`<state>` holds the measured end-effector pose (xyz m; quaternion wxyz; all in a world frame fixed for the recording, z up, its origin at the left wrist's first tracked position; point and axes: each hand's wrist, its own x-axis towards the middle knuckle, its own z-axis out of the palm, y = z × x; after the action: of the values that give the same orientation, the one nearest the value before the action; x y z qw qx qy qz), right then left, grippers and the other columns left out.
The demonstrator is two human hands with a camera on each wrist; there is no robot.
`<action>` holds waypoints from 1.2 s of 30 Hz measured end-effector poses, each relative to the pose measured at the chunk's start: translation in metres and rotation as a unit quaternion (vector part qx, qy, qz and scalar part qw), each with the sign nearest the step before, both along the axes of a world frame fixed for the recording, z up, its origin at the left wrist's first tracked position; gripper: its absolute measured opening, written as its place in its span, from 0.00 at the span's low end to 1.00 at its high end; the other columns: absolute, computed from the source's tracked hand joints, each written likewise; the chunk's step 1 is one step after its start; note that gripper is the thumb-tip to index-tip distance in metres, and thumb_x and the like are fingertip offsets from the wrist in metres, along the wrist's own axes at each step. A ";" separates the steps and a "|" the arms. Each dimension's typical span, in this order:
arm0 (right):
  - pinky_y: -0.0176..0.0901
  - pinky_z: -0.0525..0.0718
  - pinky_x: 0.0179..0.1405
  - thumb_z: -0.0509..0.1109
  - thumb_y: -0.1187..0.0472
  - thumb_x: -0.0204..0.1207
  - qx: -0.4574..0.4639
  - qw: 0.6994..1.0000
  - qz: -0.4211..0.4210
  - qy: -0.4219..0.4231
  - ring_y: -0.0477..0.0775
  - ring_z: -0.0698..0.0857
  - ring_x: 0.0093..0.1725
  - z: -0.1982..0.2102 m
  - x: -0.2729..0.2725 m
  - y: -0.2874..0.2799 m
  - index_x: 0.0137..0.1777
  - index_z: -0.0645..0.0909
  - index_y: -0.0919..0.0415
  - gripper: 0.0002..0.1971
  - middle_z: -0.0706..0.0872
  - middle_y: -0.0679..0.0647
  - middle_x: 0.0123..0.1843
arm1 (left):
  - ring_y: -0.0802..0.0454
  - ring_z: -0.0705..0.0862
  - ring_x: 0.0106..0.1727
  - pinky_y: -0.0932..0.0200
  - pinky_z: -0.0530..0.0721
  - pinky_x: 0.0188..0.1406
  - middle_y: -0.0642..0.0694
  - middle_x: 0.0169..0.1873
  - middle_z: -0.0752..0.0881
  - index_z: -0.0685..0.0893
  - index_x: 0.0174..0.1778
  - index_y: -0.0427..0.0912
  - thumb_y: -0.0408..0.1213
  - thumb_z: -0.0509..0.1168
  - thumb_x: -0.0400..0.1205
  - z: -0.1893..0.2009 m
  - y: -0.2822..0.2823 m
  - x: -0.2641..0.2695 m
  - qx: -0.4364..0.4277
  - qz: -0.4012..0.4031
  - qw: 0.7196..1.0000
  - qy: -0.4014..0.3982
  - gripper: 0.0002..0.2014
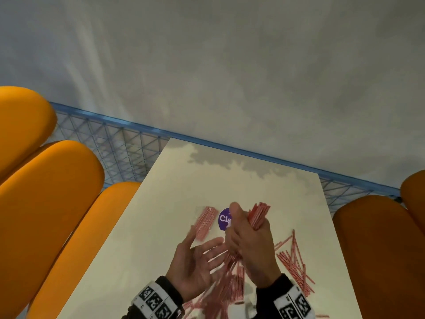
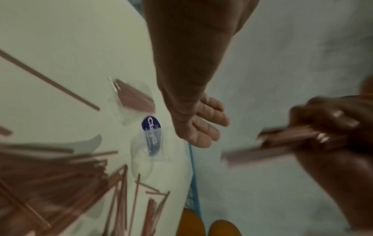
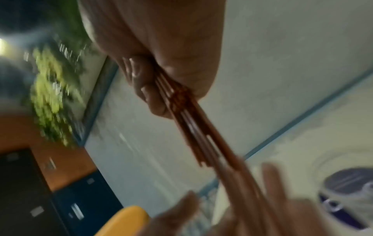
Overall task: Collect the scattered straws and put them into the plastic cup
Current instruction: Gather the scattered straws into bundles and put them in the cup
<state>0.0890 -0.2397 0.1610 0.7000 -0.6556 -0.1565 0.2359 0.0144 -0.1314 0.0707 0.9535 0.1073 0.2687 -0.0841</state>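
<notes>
My right hand [image 1: 249,223] grips a bundle of red-and-white striped straws [image 1: 259,214], held upright above the white table [image 1: 161,226]. The wrist views show its fingers [image 3: 145,83] curled round the bundle [image 3: 191,127] [image 2: 272,143]. My left hand [image 1: 204,246] is open, palm turned toward the bundle's lower ends, its fingers [image 2: 207,124] straight. The clear plastic cup [image 2: 149,151] with a purple label [image 1: 223,218] is on the table just beyond my hands. Several loose straws [image 1: 294,261] lie to the right and more [image 1: 230,286] under my wrists.
A clear packet of straws [image 1: 204,223] lies left of the cup. A white object [image 1: 239,308] sits at the near edge. Orange seats [image 1: 46,203] [image 1: 379,249] flank the table, and a blue mesh railing [image 1: 128,143] runs behind its far edge.
</notes>
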 end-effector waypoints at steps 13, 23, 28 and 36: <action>0.47 0.79 0.30 0.74 0.44 0.71 0.086 0.995 -0.021 -0.036 0.58 0.75 0.23 0.000 -0.027 0.001 0.34 0.75 0.69 0.25 0.76 0.62 0.23 | 0.32 0.77 0.67 0.34 0.56 0.80 0.28 0.65 0.80 0.72 0.74 0.28 0.67 0.59 0.77 0.034 -0.021 -0.004 -0.035 0.003 0.996 -0.076 0.44; 0.49 0.82 0.34 0.67 0.44 0.76 -0.044 0.998 -0.026 0.022 0.57 0.79 0.24 -0.021 -0.028 -0.024 0.23 0.75 0.63 0.26 0.78 0.60 0.21 | 0.55 0.74 0.22 0.62 0.73 0.26 0.50 0.21 0.77 0.81 0.30 0.45 0.48 0.76 0.74 0.028 -0.011 -0.018 0.487 -0.334 0.791 -0.160 0.15; 0.45 0.86 0.39 0.67 0.48 0.79 -0.115 0.992 -0.050 0.001 0.56 0.90 0.38 -0.041 -0.010 -0.049 0.37 0.86 0.61 0.18 0.90 0.58 0.35 | 0.55 0.66 0.20 0.56 0.65 0.27 0.51 0.15 0.69 0.70 0.21 0.45 0.51 0.67 0.74 0.013 -0.020 -0.014 0.697 -0.334 0.631 -0.055 0.21; 0.34 0.66 0.21 0.54 0.37 0.82 -0.455 0.851 -0.005 -0.261 0.45 0.69 0.19 -0.049 0.021 -0.055 0.22 0.66 0.52 0.29 0.72 0.48 0.19 | 0.51 0.70 0.21 0.54 0.70 0.25 0.48 0.20 0.73 0.69 0.21 0.45 0.45 0.57 0.74 -0.002 -0.042 0.030 0.799 -0.309 0.513 -0.058 0.16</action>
<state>0.1103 -0.2946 0.1121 0.2582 -0.9390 -0.2053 0.0971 0.0445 -0.1734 0.0684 0.3935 0.9044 0.1165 -0.1167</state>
